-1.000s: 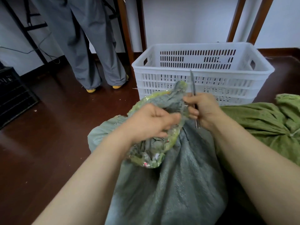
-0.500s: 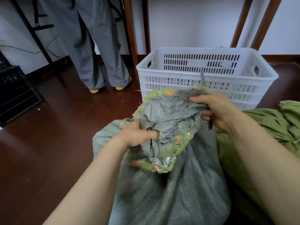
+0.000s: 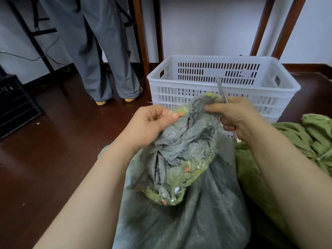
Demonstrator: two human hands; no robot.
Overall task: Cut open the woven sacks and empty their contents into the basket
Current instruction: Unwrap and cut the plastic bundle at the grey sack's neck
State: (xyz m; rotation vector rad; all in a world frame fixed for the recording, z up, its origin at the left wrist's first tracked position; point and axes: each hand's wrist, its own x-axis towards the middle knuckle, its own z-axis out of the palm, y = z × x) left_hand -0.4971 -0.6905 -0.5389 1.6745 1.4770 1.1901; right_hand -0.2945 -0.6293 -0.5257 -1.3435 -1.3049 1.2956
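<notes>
The grey sack (image 3: 179,221) stood on the floor (image 3: 62,141) just on the near side of the basket (image 3: 172,97), its crumpled mouth raised between both hands. The left hand (image 3: 152,123) pinched the left lip with its fingers curled. The right hand (image 3: 237,117) was closed round a thin blade (image 3: 221,90) (knife or scissors, I couldn't tell) while its fingertips nipped the right lip. That double duty looked risky to me: with the blade poking up beside the fabric, a hard tug could slip it into a finger. A weak pinch might also let the sack sag and spill short of the basket, onto the floor or the green sack (image 3: 305,137) at right.
</notes>
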